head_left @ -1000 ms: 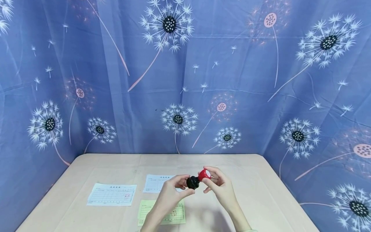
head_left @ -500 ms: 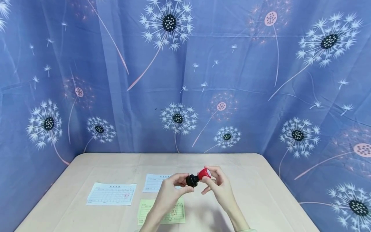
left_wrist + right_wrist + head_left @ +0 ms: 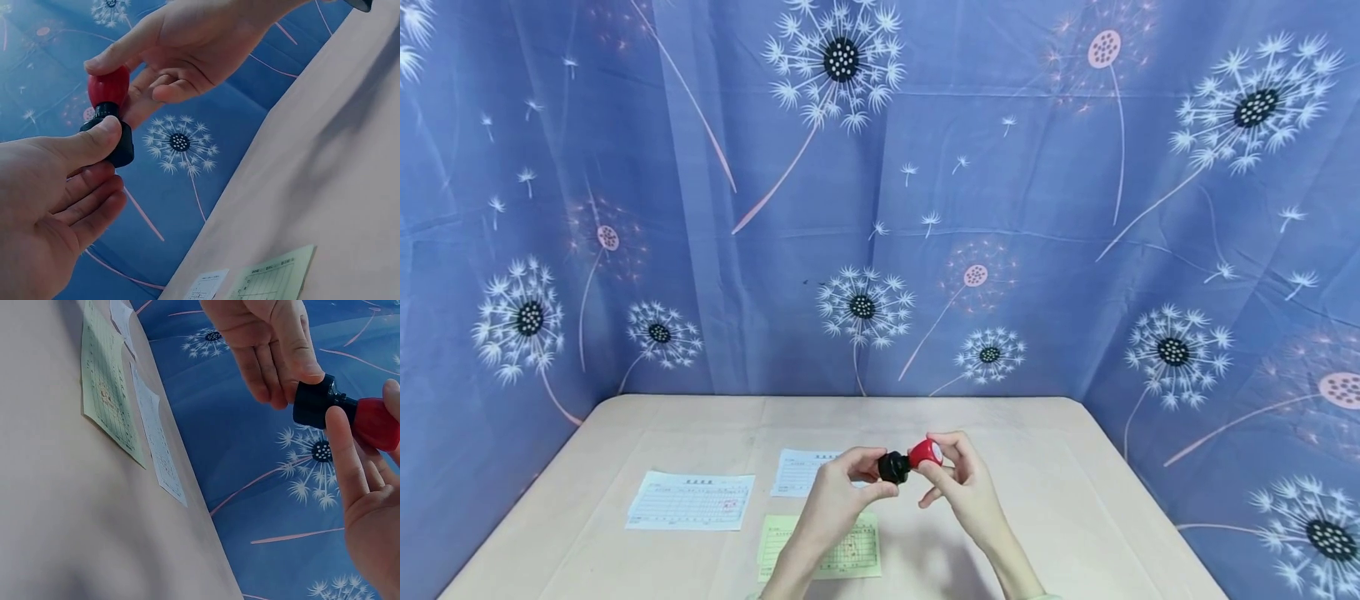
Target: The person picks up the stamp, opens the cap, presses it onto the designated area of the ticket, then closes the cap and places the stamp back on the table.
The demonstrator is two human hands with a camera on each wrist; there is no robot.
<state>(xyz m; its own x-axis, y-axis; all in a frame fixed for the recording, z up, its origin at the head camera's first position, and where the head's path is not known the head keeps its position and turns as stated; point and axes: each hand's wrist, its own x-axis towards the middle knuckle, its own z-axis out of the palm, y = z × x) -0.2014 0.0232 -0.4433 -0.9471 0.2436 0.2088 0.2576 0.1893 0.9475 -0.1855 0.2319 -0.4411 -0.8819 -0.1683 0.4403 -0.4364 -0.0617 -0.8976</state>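
Observation:
A hand stamp with a red knob handle (image 3: pixel 926 452) and a black round base (image 3: pixel 893 467) is held up over the table between both hands. My left hand (image 3: pixel 842 496) pinches the black base between thumb and fingers. On the other end, my right hand (image 3: pixel 966 492) grips the red handle; a pale round label shows on its top. In the left wrist view a short black neck (image 3: pixel 107 109) joins handle and base. The right wrist view has the base (image 3: pixel 311 401) lying sideways, with one right-hand finger along the neck.
A green printed slip (image 3: pixel 775 550) lies below the left forearm, bearing red marks. Behind it is a white slip (image 3: pixel 797 475), partly hidden by the left hand. Another white slip (image 3: pixel 677 502) with a red mark lies left. A blue dandelion-print curtain (image 3: pixel 775 275) surrounds the table.
The stamp and both hands have shifted very slightly to the left. Both grips look the same, and the slips have stayed where they were.

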